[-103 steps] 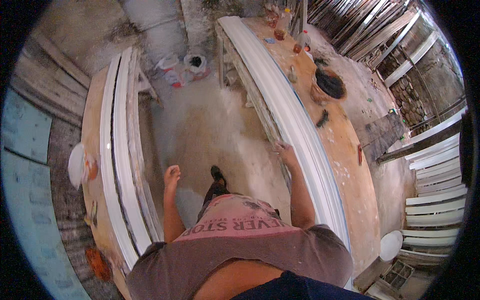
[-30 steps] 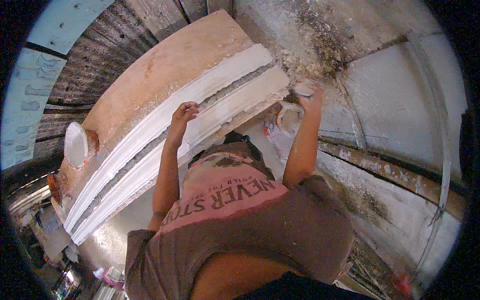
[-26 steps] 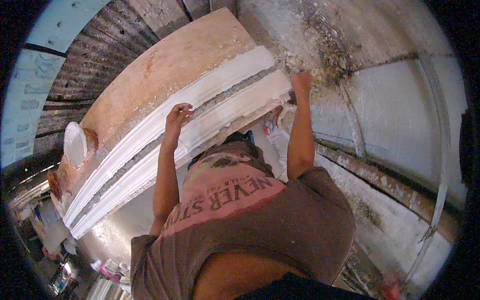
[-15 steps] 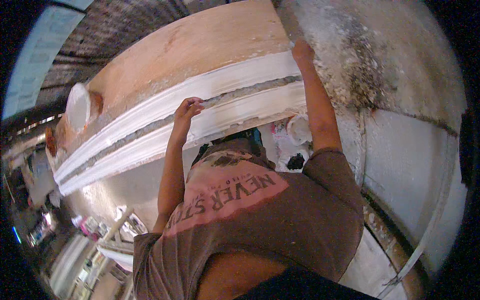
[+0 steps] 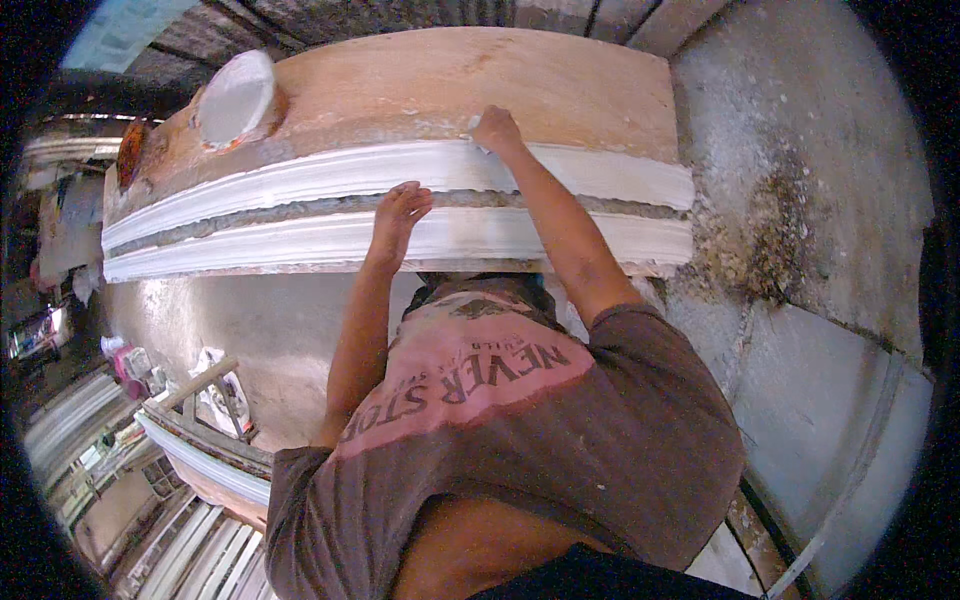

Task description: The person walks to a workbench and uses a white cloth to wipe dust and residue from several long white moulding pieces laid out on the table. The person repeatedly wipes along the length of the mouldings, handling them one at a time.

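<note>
within the right hand (image 5: 498, 130) sits a pale piece (image 5: 474, 124).

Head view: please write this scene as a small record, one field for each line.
Surface: tan tabletop
Strips: far white strip and near white strip, lengthwise along the tabletop's near side
Between them: rough grey gap
Left hand: loosely bent, no held thing visible, over the strips; contact unclear
Right hand: grip closed on small pale piece at the far white strip's far edge
Left end: white round container, orange-brown object
</note>
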### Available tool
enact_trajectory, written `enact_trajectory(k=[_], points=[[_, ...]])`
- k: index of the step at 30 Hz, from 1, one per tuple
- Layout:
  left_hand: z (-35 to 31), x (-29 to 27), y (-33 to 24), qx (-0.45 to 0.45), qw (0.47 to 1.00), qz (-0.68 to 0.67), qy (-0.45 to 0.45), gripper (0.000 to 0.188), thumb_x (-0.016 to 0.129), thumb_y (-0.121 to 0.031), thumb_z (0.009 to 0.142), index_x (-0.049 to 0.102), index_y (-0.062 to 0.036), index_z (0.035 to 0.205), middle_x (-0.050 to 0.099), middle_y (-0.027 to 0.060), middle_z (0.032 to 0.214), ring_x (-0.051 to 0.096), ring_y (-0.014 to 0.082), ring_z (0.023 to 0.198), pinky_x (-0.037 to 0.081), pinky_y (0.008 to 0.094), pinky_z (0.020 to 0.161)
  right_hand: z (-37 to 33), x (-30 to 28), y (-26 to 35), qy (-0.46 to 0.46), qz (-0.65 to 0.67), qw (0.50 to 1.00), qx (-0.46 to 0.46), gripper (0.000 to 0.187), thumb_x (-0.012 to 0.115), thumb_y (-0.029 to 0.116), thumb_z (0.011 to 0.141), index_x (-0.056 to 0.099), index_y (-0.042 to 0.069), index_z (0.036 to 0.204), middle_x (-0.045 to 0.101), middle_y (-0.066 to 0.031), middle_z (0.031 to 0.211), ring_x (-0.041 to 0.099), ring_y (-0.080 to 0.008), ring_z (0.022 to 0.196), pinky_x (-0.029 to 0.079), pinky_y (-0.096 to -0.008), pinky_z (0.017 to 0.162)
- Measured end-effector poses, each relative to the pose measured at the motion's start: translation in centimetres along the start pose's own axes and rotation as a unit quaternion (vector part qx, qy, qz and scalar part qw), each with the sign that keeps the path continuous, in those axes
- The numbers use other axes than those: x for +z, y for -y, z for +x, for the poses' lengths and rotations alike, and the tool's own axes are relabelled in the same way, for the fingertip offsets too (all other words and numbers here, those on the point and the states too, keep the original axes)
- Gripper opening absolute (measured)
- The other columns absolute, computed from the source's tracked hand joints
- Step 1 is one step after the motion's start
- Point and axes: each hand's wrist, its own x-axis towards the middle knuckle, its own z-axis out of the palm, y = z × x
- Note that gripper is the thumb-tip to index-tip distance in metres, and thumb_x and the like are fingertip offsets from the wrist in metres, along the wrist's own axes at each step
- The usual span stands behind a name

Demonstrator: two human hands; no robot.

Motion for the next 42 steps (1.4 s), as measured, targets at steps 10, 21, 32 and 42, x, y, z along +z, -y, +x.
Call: enact_trajectory(k=[10,21,32,42], points=[[5.5,-0.8,-4.1,-0.279,0.9,-0.329,0.065,0.068,0.054,-0.044,0.086,0.029,0.0057,0.127,0.047,0.0199,0.114,0.043,0.0321,0.112,0.039,0.042,0.096,-4.7,-1.5,5.3,0.088,0.302,0.948,-0.056,0.025,0.065,0.023,0.078,0.064,0.006,0.096,0.064,-0.0072,0.087,0.059,-0.0213,0.076,0.048,-0.0354,0.069],[8.6,4.8,2.1,-0.193,0.964,-0.136,0.12,0.022,0.057,-0.02,0.088,0.055,-0.0013,0.099,0.059,0.0107,0.1,0.056,0.0207,0.097,0.045,0.0302,0.09,-15.5,-6.7,-1.4,-0.082,0.163,0.955,-0.234,0.041,0.057,0.011,0.077,0.05,0.007,0.117,0.051,-0.0195,0.113,0.047,-0.0367,0.107,0.039,-0.044,0.091],[7.8,12.6,-0.4,-0.083,0.969,-0.224,0.059,0.018,0.055,-0.012,0.087,0.052,0.0021,0.097,0.055,0.0148,0.102,0.054,0.0255,0.101,0.045,0.0316,0.093,-14.8,-15.7,-38.3,-0.239,-0.09,0.906,0.338,0.046,0.052,0.043,0.083,0.065,-0.001,0.08,0.061,-0.0213,0.082,0.06,-0.0346,0.077,0.048,-0.0425,0.068],[5.5,7.8,1.1,-0.066,0.956,-0.284,-0.041,0.023,0.054,-0.01,0.088,0.045,0.0047,0.103,0.051,0.0181,0.103,0.051,0.0301,0.104,0.042,0.0358,0.098,-12.2,-14.9,-36.9,-0.197,-0.055,0.929,0.31,0.029,0.069,0.02,0.063,0.063,-0.005,0.075,0.063,-0.0236,0.078,0.063,-0.0383,0.077,0.051,-0.0426,0.069]])
